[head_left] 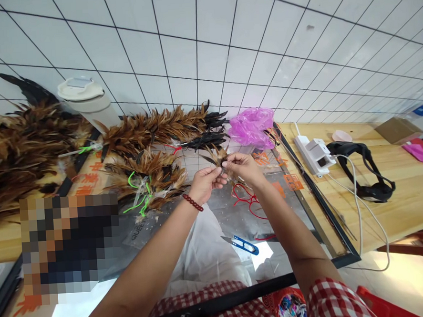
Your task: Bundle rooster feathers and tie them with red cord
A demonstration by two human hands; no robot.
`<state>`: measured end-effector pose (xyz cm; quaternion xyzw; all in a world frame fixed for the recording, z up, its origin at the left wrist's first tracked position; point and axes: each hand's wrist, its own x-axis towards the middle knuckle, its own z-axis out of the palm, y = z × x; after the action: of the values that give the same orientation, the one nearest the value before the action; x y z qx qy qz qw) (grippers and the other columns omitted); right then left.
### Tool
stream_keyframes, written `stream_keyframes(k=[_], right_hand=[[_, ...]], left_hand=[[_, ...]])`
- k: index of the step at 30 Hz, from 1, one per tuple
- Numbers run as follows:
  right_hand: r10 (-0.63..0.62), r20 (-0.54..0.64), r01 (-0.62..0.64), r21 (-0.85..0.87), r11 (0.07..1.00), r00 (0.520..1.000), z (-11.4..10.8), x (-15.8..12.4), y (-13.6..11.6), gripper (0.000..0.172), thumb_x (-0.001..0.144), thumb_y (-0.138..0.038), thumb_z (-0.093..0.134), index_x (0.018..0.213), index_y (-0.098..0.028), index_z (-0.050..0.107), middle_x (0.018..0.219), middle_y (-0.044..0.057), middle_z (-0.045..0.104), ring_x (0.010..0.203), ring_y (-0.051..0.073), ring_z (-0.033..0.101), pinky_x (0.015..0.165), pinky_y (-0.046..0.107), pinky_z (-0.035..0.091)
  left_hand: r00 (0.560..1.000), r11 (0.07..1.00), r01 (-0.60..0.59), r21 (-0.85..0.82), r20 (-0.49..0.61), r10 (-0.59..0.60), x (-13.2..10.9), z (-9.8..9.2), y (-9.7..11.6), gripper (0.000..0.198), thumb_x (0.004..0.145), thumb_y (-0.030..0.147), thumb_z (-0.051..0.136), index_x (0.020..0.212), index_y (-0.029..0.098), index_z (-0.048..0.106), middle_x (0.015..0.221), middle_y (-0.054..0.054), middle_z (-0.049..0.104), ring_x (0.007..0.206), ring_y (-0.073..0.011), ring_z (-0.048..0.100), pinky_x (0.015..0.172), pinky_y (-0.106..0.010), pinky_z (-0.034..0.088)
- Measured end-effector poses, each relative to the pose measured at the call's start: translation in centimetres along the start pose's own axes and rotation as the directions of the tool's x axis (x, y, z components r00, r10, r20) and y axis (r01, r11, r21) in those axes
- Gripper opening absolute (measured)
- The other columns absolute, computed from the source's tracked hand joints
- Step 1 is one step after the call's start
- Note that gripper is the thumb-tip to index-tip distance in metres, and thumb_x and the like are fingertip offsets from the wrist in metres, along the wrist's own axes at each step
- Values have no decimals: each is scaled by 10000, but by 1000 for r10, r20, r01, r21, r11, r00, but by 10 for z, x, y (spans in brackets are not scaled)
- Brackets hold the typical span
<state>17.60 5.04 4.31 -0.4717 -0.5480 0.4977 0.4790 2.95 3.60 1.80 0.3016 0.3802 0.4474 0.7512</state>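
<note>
Both hands meet over the middle of the work surface, around a small bunch of brown and black feathers (216, 154). My left hand (206, 182), with a dark red bead bracelet (192, 202) at the wrist, pinches the lower end of the bunch. Against the same end press the thumb and fingertips of my right hand (243, 168). The feather tips fan out upward, away from me. Left of the hands lies a feather bundle (162, 173) with bright green ties (142, 194). Red string (248, 197) lies loose below my right hand.
Blue-handled thread snips (244, 245) lie nearer me. Behind are a long brown feather bundle (155, 127), black feathers (205, 140) and a pink plastic bag (254, 126). A white tumbler (89, 104) stands back left. A power strip (313, 154) and black headset-like strap (363, 173) lie right.
</note>
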Motion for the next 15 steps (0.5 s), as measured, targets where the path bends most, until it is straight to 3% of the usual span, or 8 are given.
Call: stream_keyframes(k=[5,10,12,15], right_hand=[[-85,54,96,-271,958,995,-9,0,-2,243,711,-421,687,740,-187,632,784,21,620,669,124,547,626,262,449],[-2,226,160,-684,712,974,-33,-6,-21,267,716,-253,686,962,-151,677,883,42,641,742,135,558,710,264,434],[47,318,223,-756,616,947,-36,-8,-24,319,678,-216,721,990,-159,687,912,49,630,777,143,565,740,265,432],[81,332,248,-825,507,940,-27,-12,-24,468,637,-269,777,1082,-180,665,962,65,615,801,161,567,739,272,430]], left_hand=[[996,999,-15,47,88,11,-2,0,0,308,612,338,813,691,93,643,580,-8,599,462,-76,550,402,-181,373],[998,999,-17,-35,57,19,-1,-1,2,262,657,308,782,707,112,616,594,2,586,488,-69,550,420,-170,382],[998,997,-35,-72,41,38,0,-2,2,253,675,301,767,702,114,599,612,1,588,506,-69,560,437,-168,401],[997,993,-65,-100,35,68,0,-3,2,248,689,298,755,705,110,593,627,-2,593,521,-72,571,458,-169,423]])
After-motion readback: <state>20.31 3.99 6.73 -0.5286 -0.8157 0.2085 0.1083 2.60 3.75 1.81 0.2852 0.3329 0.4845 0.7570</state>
